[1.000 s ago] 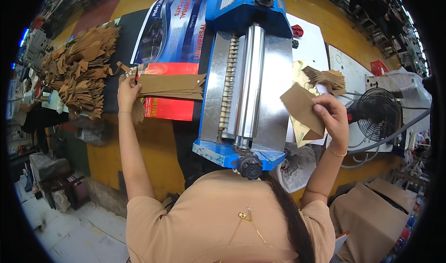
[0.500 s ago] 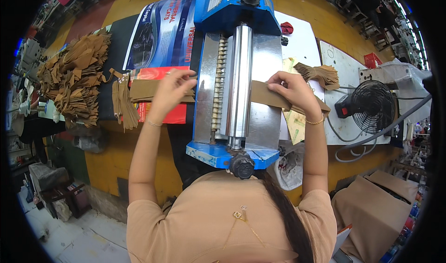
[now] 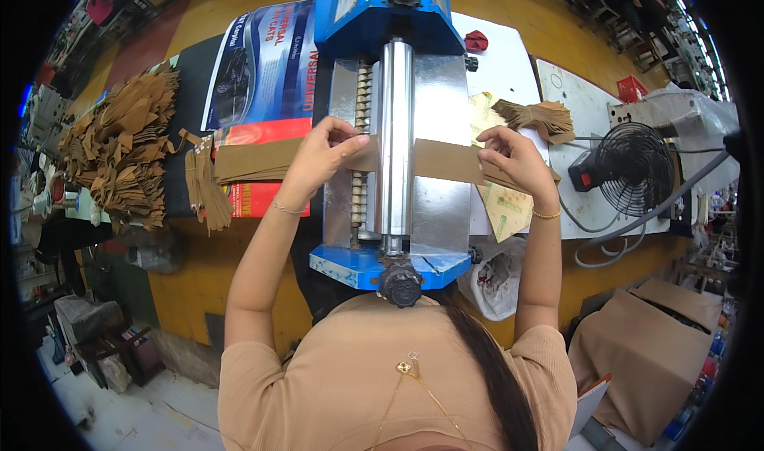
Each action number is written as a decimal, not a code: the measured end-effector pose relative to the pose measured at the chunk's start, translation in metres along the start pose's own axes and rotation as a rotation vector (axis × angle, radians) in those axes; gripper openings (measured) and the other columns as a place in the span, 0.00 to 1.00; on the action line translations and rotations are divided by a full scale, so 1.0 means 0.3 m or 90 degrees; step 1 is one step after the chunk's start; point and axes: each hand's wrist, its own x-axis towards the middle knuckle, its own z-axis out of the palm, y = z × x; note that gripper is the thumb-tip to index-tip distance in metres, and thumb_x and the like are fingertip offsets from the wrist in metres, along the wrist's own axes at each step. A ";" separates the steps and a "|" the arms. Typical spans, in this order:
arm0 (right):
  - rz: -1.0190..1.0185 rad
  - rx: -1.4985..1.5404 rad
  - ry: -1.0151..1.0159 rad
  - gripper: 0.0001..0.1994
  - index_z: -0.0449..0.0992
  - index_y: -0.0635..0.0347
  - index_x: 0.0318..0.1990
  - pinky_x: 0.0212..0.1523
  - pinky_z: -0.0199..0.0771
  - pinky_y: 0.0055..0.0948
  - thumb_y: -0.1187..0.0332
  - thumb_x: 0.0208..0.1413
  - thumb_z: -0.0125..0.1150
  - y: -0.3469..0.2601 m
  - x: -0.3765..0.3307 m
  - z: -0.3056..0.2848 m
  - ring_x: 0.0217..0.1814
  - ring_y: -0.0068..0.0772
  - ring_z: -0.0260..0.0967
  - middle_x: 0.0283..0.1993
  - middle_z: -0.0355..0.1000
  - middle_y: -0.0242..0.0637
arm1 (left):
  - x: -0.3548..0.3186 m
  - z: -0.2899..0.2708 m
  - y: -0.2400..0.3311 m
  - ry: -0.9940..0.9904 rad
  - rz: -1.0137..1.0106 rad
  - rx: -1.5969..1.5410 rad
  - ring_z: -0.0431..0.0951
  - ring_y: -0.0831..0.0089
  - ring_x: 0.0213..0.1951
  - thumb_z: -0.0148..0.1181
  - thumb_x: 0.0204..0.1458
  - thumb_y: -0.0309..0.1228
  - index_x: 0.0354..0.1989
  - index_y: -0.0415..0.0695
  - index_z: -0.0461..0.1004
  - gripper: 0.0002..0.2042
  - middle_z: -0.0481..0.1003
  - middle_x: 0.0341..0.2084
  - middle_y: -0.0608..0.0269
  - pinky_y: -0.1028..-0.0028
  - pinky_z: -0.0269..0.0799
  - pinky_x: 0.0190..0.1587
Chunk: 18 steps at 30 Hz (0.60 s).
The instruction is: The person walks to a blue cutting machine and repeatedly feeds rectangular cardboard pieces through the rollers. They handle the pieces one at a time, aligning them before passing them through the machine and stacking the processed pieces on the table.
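Note:
A blue roller machine (image 3: 346, 264) with a shiny steel roller (image 3: 396, 132) stands in front of me. A flat brown strip (image 3: 446, 160) lies over its right metal plate. In line with it, brown material (image 3: 364, 158) shows left of the roller; the roller hides whether both are one piece. My left hand (image 3: 322, 156) is closed, thumb and fingertips on the brown strip at the roller's left side. At the strip's right end hovers my right hand (image 3: 517, 160), fingers curled but apart, thumb by the strip's edge. More brown strips (image 3: 255, 163) are stacked left of the machine.
A large heap of brown pieces (image 3: 119, 144) covers the table's left, beside a bundle of strips (image 3: 208, 184). On the right are another brown bundle (image 3: 541, 121), yellow printed paper (image 3: 505, 208) and a black fan (image 3: 633, 168) with a grey hose (image 3: 668, 216).
My left hand has moved right from the stack's end to the roller, where brown material now shows. My right hand has drawn back from on top of the strip to its right end. The view has shifted slightly.

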 end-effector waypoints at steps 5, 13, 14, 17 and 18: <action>0.063 -0.123 0.122 0.10 0.78 0.61 0.40 0.34 0.72 0.30 0.70 0.50 0.66 0.234 -0.043 -0.001 0.29 0.30 0.71 0.28 0.75 0.37 | -0.012 -0.032 -0.010 0.030 0.008 -0.119 0.71 0.81 0.31 0.66 0.41 0.15 0.54 0.39 0.63 0.29 0.66 0.33 0.66 0.81 0.72 0.35; 0.049 -0.394 0.255 0.19 0.74 0.53 0.53 0.57 0.63 0.47 0.66 0.52 0.63 0.475 -0.051 0.058 0.55 0.42 0.67 0.52 0.69 0.37 | -0.044 -0.186 -0.012 0.041 -0.046 -0.106 0.77 0.78 0.36 0.63 0.44 0.15 0.62 0.35 0.60 0.33 0.72 0.38 0.60 0.80 0.73 0.38; 0.063 -0.397 0.264 0.20 0.73 0.53 0.54 0.58 0.63 0.48 0.66 0.52 0.63 0.478 -0.048 0.063 0.55 0.42 0.67 0.52 0.70 0.36 | -0.049 -0.215 -0.013 0.044 -0.059 -0.095 0.77 0.78 0.35 0.63 0.44 0.15 0.62 0.34 0.60 0.33 0.73 0.37 0.60 0.81 0.73 0.37; 0.102 -0.398 0.242 0.21 0.72 0.52 0.56 0.58 0.60 0.53 0.65 0.52 0.63 0.464 -0.044 0.057 0.55 0.41 0.67 0.52 0.69 0.34 | -0.066 -0.292 -0.019 0.048 -0.081 -0.053 0.75 0.81 0.29 0.65 0.46 0.18 0.51 0.31 0.71 0.21 0.76 0.28 0.66 0.84 0.70 0.35; 0.120 -0.400 0.227 0.21 0.73 0.51 0.55 0.57 0.61 0.53 0.65 0.52 0.63 0.456 -0.043 0.050 0.55 0.41 0.66 0.51 0.69 0.34 | -0.069 -0.313 -0.019 0.067 -0.098 -0.037 0.75 0.82 0.29 0.65 0.46 0.19 0.49 0.31 0.73 0.19 0.77 0.27 0.66 0.85 0.70 0.35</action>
